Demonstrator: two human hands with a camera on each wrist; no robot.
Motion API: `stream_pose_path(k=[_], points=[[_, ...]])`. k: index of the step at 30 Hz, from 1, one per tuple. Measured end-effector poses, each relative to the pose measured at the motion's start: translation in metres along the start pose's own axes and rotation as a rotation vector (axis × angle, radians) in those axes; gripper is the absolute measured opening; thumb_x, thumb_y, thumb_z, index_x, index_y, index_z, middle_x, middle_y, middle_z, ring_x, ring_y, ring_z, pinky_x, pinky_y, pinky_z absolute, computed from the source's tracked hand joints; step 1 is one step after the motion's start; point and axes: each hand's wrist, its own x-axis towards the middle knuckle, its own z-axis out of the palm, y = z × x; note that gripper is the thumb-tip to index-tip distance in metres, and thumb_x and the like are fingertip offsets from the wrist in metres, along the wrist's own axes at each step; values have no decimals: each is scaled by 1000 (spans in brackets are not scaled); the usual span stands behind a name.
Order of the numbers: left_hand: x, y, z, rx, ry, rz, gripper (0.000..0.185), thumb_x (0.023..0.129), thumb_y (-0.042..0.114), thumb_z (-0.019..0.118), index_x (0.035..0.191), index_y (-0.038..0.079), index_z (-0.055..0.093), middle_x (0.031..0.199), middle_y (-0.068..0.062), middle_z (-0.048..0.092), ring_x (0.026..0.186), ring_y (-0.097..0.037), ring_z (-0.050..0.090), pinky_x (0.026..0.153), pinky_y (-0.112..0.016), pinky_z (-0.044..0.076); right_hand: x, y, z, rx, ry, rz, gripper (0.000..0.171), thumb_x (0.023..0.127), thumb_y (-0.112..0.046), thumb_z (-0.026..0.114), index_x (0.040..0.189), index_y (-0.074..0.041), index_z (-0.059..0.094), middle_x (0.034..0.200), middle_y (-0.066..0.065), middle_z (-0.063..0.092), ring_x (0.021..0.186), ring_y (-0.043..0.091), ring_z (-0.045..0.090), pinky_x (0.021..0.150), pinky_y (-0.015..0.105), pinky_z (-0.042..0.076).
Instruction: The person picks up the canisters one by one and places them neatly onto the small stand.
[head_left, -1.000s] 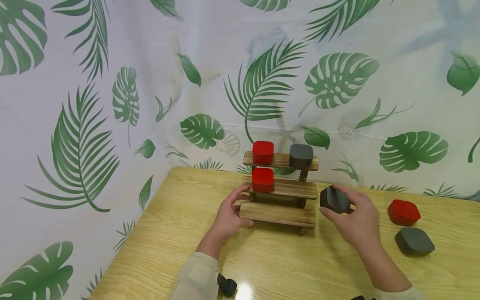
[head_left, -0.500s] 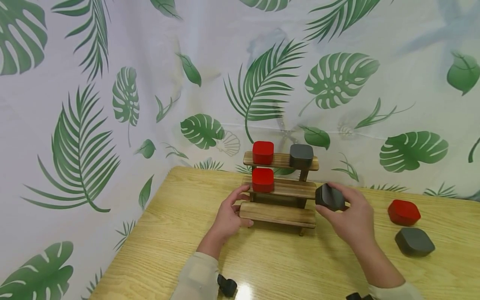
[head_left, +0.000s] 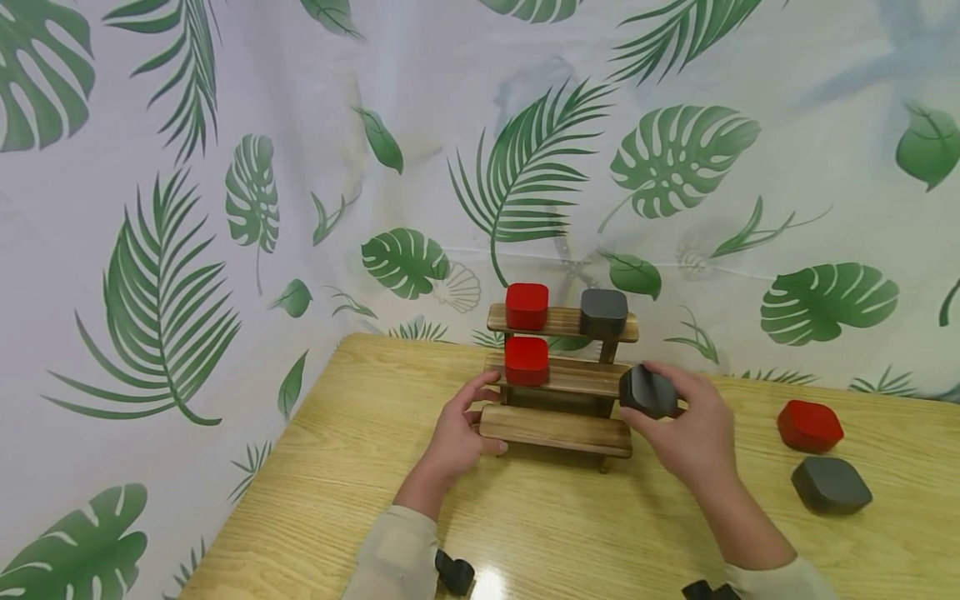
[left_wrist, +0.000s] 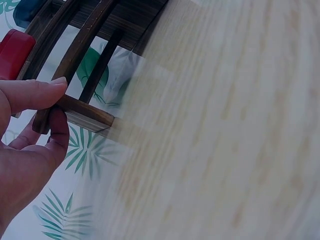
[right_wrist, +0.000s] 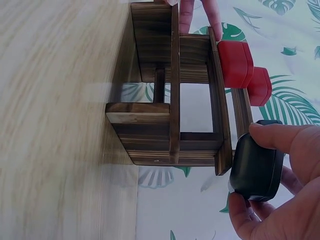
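My right hand [head_left: 696, 425] pinches a rounded black block [head_left: 648, 392] between thumb and fingers, at the right end of the middle step of a three-tier wooden stand [head_left: 555, 430]. In the right wrist view that black block [right_wrist: 256, 167] overlaps the end of the middle board. My left hand [head_left: 459, 427] grips the left end of the lowest step; its thumb [left_wrist: 45, 92] presses the board's edge in the left wrist view. A red block [head_left: 527, 361] sits on the left of the middle step. Above it, another red block [head_left: 527, 306] and a dark grey block [head_left: 603, 312] occupy the top step.
On the wooden table [head_left: 315, 467], to the right of the right hand, lie a loose red block [head_left: 810, 426] and a dark grey block [head_left: 832, 485]. A leaf-patterned cloth [head_left: 315, 125] hangs close behind the stand and along the left side.
My right hand has carried the black block leftward and slightly up, from beside the stand to the middle step's right end. The left hand keeps its hold on the stand.
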Motion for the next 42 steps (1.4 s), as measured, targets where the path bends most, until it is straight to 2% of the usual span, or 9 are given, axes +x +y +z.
stream_pose_path(k=[10, 20, 23, 30, 38, 42], points=[[0, -1, -1, 6, 2, -1, 104, 65, -32, 71, 144, 32, 52, 129, -11, 53, 95, -33, 58, 72, -39, 55, 3, -6, 4, -14, -20, -3, 64, 73, -10, 90, 132, -6, 65, 127, 20, 57, 111, 38, 52, 80, 55, 52], [-1, 1, 0, 8, -4, 5, 103, 65, -32, 71, 147, 27, 50, 132, -16, 51, 96, -34, 58, 73, -37, 55, 8, -13, 9, 3, -33, 11, 62, 74, -11, 89, 131, -7, 65, 128, 21, 56, 112, 38, 52, 79, 54, 51], [-2, 5, 0, 2, -7, 1, 103, 65, -33, 70, 148, 23, 49, 132, -19, 51, 97, -36, 58, 73, -38, 55, 9, -13, 11, 8, -41, 14, 62, 74, -10, 89, 131, -7, 65, 129, 20, 56, 113, 37, 52, 80, 54, 51], [-11, 27, 3, 2, -15, -2, 96, 66, -34, 68, 147, 14, 49, 130, -25, 50, 98, -41, 57, 73, -36, 54, 11, -12, 17, 31, -40, -2, 60, 73, -8, 89, 128, -5, 67, 127, 20, 57, 113, 37, 52, 82, 55, 51], [-3, 7, 0, -12, -10, 10, 100, 64, -34, 69, 147, 19, 50, 131, -20, 51, 94, -35, 58, 70, -37, 55, 13, -15, 22, 36, -39, -31, 57, 74, -8, 89, 126, -4, 68, 126, 20, 58, 113, 37, 53, 81, 54, 51], [-1, 2, 0, -15, -4, 14, 102, 64, -33, 71, 146, 23, 51, 130, -16, 52, 93, -33, 58, 70, -37, 55, 16, -15, 25, 38, -48, -31, 57, 74, -8, 89, 127, -5, 68, 127, 20, 58, 114, 38, 53, 82, 54, 50]])
